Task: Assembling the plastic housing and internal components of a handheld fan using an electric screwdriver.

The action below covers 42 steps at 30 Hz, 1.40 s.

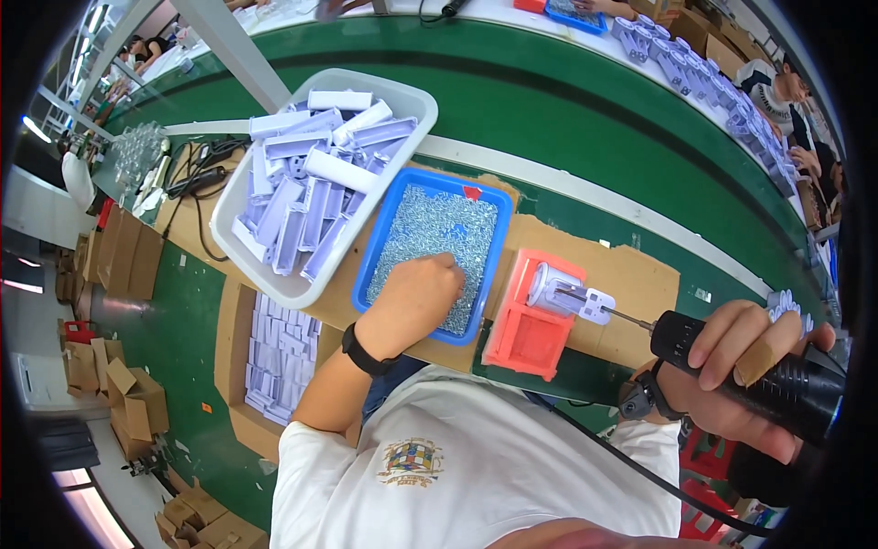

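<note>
My left hand reaches into a blue tray filled with small silvery screws. Its fingers are curled together at the screws, and the fingertips are hidden, so what they pinch does not show. Wrapped round a black electric screwdriver, my right hand holds it nearly level, the bit pointing left. The bit's tip is at a small flat white plate on a round white plastic part. That part sits in a red-orange fixture to the right of the tray.
A pale grey bin heaped with long white plastic pieces stands left of the tray. Below it, a cardboard box holds more white pieces. Across the green conveyor belt, assembled white parts line another bench where people work. A black cord crosses near my body.
</note>
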Each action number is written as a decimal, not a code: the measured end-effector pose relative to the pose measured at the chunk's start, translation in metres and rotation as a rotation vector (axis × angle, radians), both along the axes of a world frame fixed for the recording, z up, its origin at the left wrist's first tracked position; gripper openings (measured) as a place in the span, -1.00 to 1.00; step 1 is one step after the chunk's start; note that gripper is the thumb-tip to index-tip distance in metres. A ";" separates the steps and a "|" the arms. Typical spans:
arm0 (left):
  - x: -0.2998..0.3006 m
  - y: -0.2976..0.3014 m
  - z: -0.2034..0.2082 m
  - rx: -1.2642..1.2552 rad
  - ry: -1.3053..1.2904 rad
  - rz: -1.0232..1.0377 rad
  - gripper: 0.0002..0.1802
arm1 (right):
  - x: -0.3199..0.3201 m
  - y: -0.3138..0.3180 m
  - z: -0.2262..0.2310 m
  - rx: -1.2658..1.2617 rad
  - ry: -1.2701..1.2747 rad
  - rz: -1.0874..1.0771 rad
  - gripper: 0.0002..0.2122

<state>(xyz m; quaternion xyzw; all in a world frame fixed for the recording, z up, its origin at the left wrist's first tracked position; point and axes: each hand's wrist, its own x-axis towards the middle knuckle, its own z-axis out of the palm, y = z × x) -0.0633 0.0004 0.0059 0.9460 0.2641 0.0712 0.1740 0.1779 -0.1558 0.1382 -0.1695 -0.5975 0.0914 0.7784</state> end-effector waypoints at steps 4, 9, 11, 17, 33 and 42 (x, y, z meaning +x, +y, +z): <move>0.000 0.004 0.001 -0.020 -0.122 0.045 -0.92 | 0.002 0.005 -0.002 0.011 -0.003 0.034 -0.10; -0.002 0.012 0.005 -0.136 -0.185 0.091 -0.84 | -0.004 0.007 -0.006 0.014 0.066 -0.005 -0.08; -0.004 0.014 0.007 -0.180 -0.194 0.099 -0.81 | -0.005 0.006 -0.006 -0.010 0.088 -0.039 -0.06; 0.007 0.009 0.014 -0.329 -0.367 0.115 -0.86 | -0.003 0.002 -0.010 -0.043 0.132 -0.091 -0.04; 0.056 -0.005 0.019 -0.486 -0.719 -0.043 -0.86 | 0.004 0.013 -0.004 -0.046 0.069 0.106 -0.12; 0.058 -0.014 0.016 -0.439 -0.655 -0.081 -0.83 | 0.006 0.011 -0.006 -0.008 0.033 0.131 -0.08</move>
